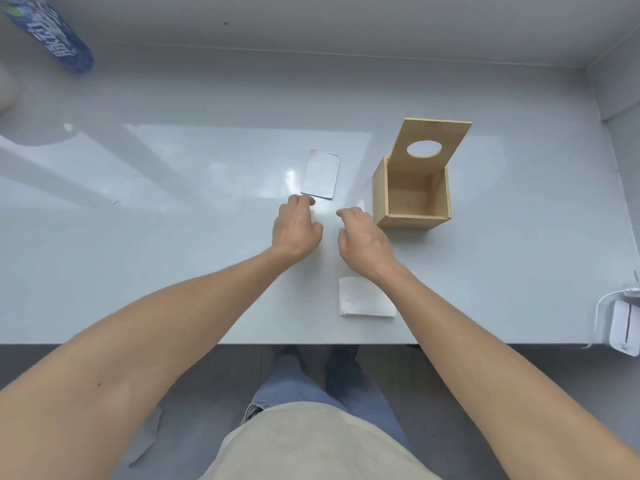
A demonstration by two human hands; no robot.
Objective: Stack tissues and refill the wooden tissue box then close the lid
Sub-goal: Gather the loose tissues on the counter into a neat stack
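The wooden tissue box stands right of centre on the table, empty inside, its lid with a round hole tilted up at the back. A folded white tissue lies flat just left of the box. My left hand hovers palm down with its fingertips at that tissue's near edge, holding nothing. My right hand is beside it, close to the box's front left corner, fingers curled and apart, empty. A small stack of folded tissues lies near the table's front edge under my right wrist.
A blue-labelled bottle lies at the far left back of the grey table. A white device with a cable sits at the right front edge. A tissue lies on the floor by my left leg.
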